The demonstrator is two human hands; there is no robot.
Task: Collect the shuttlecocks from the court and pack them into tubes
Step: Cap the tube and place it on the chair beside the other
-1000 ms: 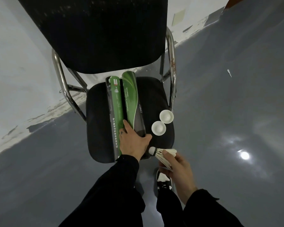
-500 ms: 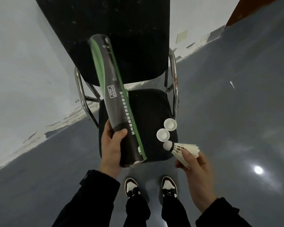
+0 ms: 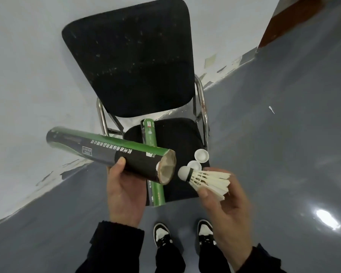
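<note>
I see an indoor sports hall. Glossy grey floor [image 3: 283,154] runs from 3 to 6 o'clock, a scuffed pale wall [image 3: 28,75] at 10, and a loose feather [image 3: 271,109] at 2.

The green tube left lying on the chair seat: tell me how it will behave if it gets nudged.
The green tube is round and lies on its side, so it would probably roll. One end overhangs the chair seat's front edge, so a nudge might tip it off. It looks like thin cardboard, likely light and easily shifted.
</note>
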